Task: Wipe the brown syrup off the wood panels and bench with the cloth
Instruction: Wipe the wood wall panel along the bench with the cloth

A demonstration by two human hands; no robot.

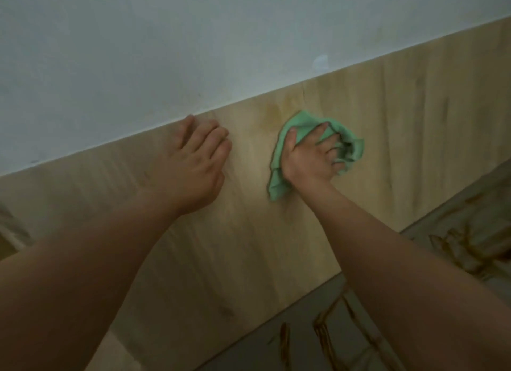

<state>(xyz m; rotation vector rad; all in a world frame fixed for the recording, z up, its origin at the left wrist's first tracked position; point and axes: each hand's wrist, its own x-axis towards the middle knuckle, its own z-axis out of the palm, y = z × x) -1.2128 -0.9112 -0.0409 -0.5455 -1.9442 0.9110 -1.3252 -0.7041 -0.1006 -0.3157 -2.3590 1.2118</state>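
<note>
A light wood panel (249, 232) runs across the wall below white paint. My right hand (312, 157) grips a crumpled green cloth (301, 127) and presses it against the panel. A faint brown syrup smear (273, 110) shows on the wood just above and left of the cloth. My left hand (193, 160) rests flat on the panel near its top edge, holding nothing. Below the panel lies the grey bench (276, 354), streaked with brown syrup lines (322, 326) at the lower middle and more syrup smears (464, 249) at the right.
The white wall (166, 52) fills the upper part of the view. A vertical seam in the panelling (302, 90) sits just above the cloth. A pale object shows at the far left edge (8, 232).
</note>
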